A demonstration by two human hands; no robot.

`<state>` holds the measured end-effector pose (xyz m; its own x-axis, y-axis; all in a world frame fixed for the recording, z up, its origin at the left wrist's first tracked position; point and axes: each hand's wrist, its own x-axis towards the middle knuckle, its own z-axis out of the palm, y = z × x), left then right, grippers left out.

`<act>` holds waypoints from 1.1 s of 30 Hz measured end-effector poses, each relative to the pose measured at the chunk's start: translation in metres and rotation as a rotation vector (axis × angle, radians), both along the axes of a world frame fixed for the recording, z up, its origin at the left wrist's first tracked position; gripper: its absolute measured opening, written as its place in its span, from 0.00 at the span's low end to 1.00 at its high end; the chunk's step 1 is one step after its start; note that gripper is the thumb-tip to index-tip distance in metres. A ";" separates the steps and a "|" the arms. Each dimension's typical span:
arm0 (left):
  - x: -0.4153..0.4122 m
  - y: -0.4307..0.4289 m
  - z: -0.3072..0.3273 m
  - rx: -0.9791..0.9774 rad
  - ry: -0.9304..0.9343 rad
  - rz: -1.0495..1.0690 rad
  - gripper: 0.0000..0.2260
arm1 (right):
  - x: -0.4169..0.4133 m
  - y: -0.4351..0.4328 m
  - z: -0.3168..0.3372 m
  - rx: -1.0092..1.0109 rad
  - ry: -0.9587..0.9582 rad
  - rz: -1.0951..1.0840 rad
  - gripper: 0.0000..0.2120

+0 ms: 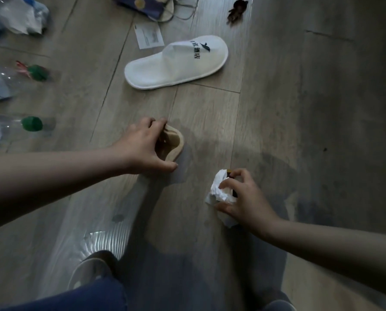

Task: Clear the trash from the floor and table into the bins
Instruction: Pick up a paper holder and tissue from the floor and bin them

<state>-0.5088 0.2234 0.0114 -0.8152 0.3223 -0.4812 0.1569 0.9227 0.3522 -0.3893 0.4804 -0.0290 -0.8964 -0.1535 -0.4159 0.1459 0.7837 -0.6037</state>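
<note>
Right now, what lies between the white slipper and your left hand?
In the head view, only bare floor lies between the white slipper and the left hand, which grips a tan object.

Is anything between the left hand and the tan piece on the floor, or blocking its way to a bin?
Nothing visible: the left hand grips the tan piece directly. The right hand holds crumpled tissue. No bin is in view, so that path cannot be judged.

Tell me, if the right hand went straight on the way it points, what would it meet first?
Probably the left hand, near its thumb, where it grips a tan piece. The right hand, holding crumpled tissue, points that way across bare floor, though depth is unclear.
</note>
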 end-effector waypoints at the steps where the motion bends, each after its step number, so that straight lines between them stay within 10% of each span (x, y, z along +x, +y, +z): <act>1: 0.001 0.000 0.001 0.003 0.005 0.001 0.49 | 0.000 -0.001 -0.001 0.019 0.016 0.021 0.15; 16: 0.011 -0.005 0.011 0.007 0.036 0.026 0.50 | -0.002 -0.003 -0.006 0.048 0.022 0.092 0.06; 33: 0.012 0.005 0.017 0.092 -0.023 0.037 0.50 | -0.053 0.009 0.044 -0.175 0.120 -0.419 0.07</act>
